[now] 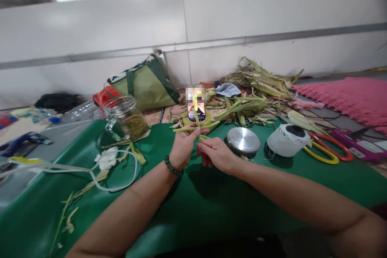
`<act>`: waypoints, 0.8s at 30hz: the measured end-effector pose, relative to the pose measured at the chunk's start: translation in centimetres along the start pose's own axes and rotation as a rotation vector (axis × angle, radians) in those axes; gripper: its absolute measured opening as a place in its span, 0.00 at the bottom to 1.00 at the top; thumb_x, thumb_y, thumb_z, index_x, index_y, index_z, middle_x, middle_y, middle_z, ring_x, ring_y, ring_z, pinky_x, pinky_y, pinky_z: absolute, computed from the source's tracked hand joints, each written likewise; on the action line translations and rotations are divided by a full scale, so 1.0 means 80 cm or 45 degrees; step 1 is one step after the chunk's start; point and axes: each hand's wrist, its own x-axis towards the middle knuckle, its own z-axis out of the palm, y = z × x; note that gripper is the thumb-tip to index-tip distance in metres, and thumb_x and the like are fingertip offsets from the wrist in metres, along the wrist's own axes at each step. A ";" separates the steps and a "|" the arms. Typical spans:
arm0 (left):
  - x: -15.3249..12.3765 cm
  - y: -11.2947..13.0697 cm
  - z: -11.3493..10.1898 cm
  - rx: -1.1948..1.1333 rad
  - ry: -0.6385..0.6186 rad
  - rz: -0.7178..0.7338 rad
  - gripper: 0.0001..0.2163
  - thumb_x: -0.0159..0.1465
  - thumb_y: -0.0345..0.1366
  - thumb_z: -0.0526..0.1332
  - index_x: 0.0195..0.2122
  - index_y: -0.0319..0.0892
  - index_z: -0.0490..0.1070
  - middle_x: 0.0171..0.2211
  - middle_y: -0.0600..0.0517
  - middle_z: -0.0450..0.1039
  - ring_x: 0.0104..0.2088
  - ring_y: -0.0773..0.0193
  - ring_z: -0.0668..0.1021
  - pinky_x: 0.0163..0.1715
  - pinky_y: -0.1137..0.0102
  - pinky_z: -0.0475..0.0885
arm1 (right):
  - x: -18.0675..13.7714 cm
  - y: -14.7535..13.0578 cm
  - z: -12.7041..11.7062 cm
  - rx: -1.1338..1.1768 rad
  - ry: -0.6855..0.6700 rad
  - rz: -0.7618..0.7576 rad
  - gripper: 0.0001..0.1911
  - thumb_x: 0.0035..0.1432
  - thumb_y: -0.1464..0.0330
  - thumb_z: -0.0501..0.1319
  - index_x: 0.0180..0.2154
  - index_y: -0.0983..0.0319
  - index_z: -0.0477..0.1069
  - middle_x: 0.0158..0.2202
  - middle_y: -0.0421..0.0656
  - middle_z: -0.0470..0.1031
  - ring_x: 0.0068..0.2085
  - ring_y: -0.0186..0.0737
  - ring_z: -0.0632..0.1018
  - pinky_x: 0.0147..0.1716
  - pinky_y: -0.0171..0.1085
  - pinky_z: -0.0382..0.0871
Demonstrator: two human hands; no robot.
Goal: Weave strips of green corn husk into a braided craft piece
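Observation:
Both hands meet over the green mat point(178, 225), pinching crossed strips of green corn husk point(196, 117). My left hand point(183, 145), with a beaded bracelet point(173, 167) at its wrist, is closed on the strips where they cross. From the right, my right hand point(216, 153) has its fingers closed on the lower strip ends, just beside the left fingertips. One strip points up and others stick out sideways. Just behind the hands a phone point(196, 113) stands upright at a yellow roll of tape point(207, 118), its screen lit. Fingers hide part of the crossing.
A glass mug point(123, 109) lies tilted at left, near a white cord point(115, 189). On the right are a round metal lid point(243, 140), a white thread spool point(287, 140), red-and-yellow scissors point(329, 155) and a purple glue gun point(353, 143). Corn husks point(256, 78) and a green bag point(148, 82) lie behind.

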 end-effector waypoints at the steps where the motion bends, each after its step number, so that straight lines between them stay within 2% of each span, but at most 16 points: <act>1: 0.000 0.000 0.000 0.003 0.008 0.003 0.12 0.47 0.36 0.69 0.32 0.39 0.73 0.31 0.50 0.77 0.36 0.56 0.80 0.38 0.67 0.72 | 0.000 0.001 0.001 0.013 0.000 -0.002 0.20 0.58 0.59 0.57 0.18 0.62 0.65 0.12 0.38 0.67 0.13 0.30 0.66 0.12 0.30 0.58; 8: -0.003 0.002 0.000 0.018 0.009 0.012 0.12 0.48 0.37 0.69 0.32 0.39 0.75 0.31 0.49 0.78 0.36 0.55 0.80 0.38 0.66 0.71 | 0.005 0.004 0.004 0.082 -0.042 0.043 0.21 0.57 0.55 0.58 0.19 0.61 0.66 0.12 0.38 0.67 0.13 0.31 0.67 0.13 0.31 0.59; 12: 0.000 0.006 -0.002 0.027 0.030 0.034 0.10 0.47 0.36 0.69 0.30 0.39 0.75 0.23 0.51 0.77 0.30 0.59 0.80 0.38 0.66 0.71 | 0.001 -0.001 0.002 -0.103 -0.025 -0.042 0.21 0.60 0.57 0.55 0.20 0.62 0.65 0.14 0.38 0.68 0.15 0.31 0.68 0.15 0.31 0.60; 15: 0.006 0.012 -0.010 0.056 -0.029 -0.081 0.11 0.46 0.37 0.68 0.30 0.37 0.75 0.19 0.52 0.74 0.25 0.64 0.77 0.33 0.69 0.71 | -0.004 -0.012 -0.011 -0.371 -0.070 -0.096 0.22 0.62 0.58 0.52 0.20 0.62 0.66 0.15 0.38 0.68 0.16 0.30 0.68 0.17 0.31 0.58; 16: 0.008 0.014 -0.014 0.097 -0.048 -0.117 0.12 0.46 0.37 0.68 0.31 0.37 0.75 0.19 0.53 0.74 0.23 0.66 0.75 0.30 0.70 0.70 | -0.006 -0.016 -0.018 -0.492 -0.043 -0.150 0.23 0.62 0.58 0.52 0.20 0.63 0.66 0.15 0.38 0.67 0.16 0.30 0.67 0.18 0.31 0.56; 18: 0.009 0.016 -0.018 0.259 -0.073 -0.119 0.12 0.48 0.39 0.67 0.31 0.36 0.76 0.17 0.54 0.72 0.21 0.68 0.72 0.24 0.73 0.67 | -0.009 -0.024 -0.032 -0.695 0.138 -0.313 0.23 0.60 0.55 0.54 0.20 0.63 0.67 0.15 0.38 0.65 0.18 0.29 0.65 0.19 0.31 0.54; 20: 0.007 0.012 -0.019 0.497 -0.182 -0.038 0.10 0.50 0.39 0.65 0.28 0.36 0.76 0.16 0.55 0.69 0.20 0.69 0.70 0.22 0.75 0.64 | -0.012 -0.028 -0.041 -0.772 0.353 -0.457 0.19 0.55 0.53 0.59 0.27 0.62 0.71 0.16 0.36 0.64 0.19 0.30 0.65 0.20 0.31 0.53; 22: 0.002 0.003 -0.017 0.724 -0.335 0.085 0.09 0.51 0.38 0.65 0.24 0.36 0.75 0.17 0.54 0.70 0.22 0.67 0.71 0.23 0.75 0.63 | -0.012 -0.029 -0.043 -0.794 0.393 -0.547 0.20 0.51 0.54 0.63 0.39 0.61 0.71 0.19 0.35 0.66 0.20 0.31 0.66 0.21 0.30 0.55; 24: -0.003 -0.006 -0.014 0.882 -0.406 0.192 0.08 0.50 0.36 0.64 0.19 0.36 0.73 0.18 0.54 0.71 0.24 0.66 0.72 0.24 0.75 0.63 | -0.011 -0.025 -0.040 -0.843 0.356 -0.658 0.16 0.52 0.57 0.64 0.38 0.61 0.71 0.22 0.37 0.69 0.22 0.32 0.68 0.23 0.31 0.58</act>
